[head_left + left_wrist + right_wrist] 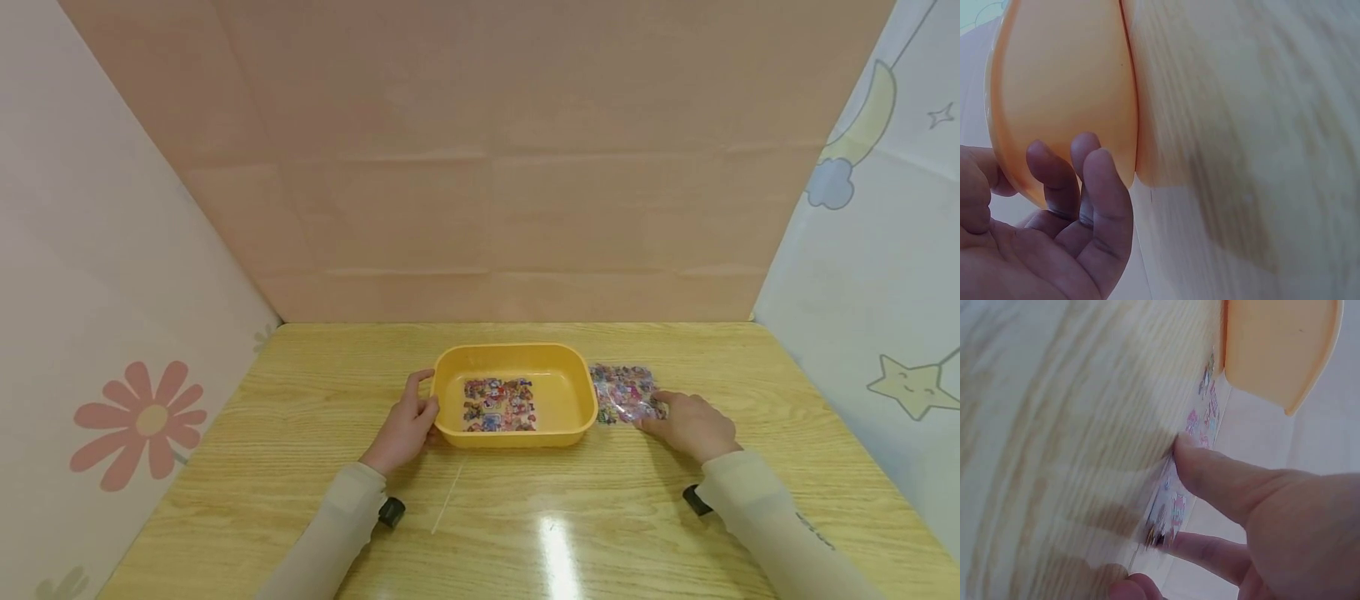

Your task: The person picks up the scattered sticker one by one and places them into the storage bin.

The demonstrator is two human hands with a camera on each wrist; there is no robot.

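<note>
A yellow plastic basin stands on the wooden table. My left hand holds its left end, the thumb by the rim and the other fingers curled against the outer wall. Flat on the basin's floor lies a sheet of colourful cartoon stickers. Just right of the basin is a shiny clear packet of similar stickers, lying on the table. My right hand pinches this packet at its right edge, with the thumb on the near side and fingers at the far corner.
Behind the wooden table rises a pinkish-brown creased backdrop. White printed panels flank it, one with a pink flower, the other with a star. A thin pale line runs along the table in front of the basin.
</note>
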